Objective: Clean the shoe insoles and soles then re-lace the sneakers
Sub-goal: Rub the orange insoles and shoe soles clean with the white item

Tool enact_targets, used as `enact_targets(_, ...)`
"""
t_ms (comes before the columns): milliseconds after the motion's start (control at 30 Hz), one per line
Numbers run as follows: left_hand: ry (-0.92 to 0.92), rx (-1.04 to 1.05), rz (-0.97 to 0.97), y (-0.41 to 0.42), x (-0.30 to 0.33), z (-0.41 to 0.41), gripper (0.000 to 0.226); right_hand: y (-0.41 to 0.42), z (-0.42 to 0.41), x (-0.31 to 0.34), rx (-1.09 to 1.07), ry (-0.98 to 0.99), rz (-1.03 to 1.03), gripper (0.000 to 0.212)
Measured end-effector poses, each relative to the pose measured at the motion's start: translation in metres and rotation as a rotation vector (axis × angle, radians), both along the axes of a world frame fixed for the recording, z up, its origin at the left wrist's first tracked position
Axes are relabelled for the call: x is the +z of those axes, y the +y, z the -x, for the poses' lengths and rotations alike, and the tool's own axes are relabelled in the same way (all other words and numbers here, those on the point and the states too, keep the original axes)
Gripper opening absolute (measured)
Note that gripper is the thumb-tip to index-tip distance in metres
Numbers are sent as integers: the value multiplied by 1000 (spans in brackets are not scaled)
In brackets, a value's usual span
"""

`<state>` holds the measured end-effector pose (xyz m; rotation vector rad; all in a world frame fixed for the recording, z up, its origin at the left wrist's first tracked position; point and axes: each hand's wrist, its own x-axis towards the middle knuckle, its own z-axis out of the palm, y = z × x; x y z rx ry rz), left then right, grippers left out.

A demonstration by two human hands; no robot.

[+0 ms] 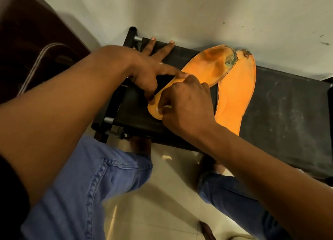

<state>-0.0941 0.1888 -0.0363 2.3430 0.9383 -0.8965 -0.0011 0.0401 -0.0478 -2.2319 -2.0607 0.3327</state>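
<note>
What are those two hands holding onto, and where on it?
The left hand steadies one orange insole at its heel end. The right hand pinches something small and white there; what it is cannot be told.

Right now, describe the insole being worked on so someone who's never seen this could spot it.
On the black bench against the white wall lie two orange insoles. It is the left-hand insole, angled, its heel end between both hands. Its toe has a dark greenish worn patch, and it overlaps the plainer insole.
</note>
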Motion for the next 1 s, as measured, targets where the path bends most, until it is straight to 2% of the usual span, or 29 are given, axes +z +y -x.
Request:
enact_targets(133, -18, -21, -26, -2, -1, 0, 114, 4, -25, -4, -113, -116, -50, 18)
enact_targets(233, -15, -26, -44, -5, 0, -2, 113, 10, -44, -8, -195, -61, -32, 20)
enact_targets(333, 7, -19, -56, -9, 4, -5, 114, 8, -42, -6, -155, -38, -28, 19)
enact_targets(467, 29, -27, -134, -23, 10, -9, 111, -1, -44, 9, -208, 171, -115, 15)
enact_targets(633, -121, 28, -261, -44, 14, -18, 75, -21, -52, 31, -357, 395, -234, 6)
enact_targets(700, -162, 52, -336, -56, 11, -28, 69, -29, -61, 37, -410, 450, -229, 7)
enact_targets(900, -222, 198, -521, -86, -4, -55, 85, -25, -98, 44, -519, 529, -181, 6)
enact_targets(1000, -267, 202, -582, -87, -7, -60, 79, -13, -110, 42, -529, 505, -139, 8)
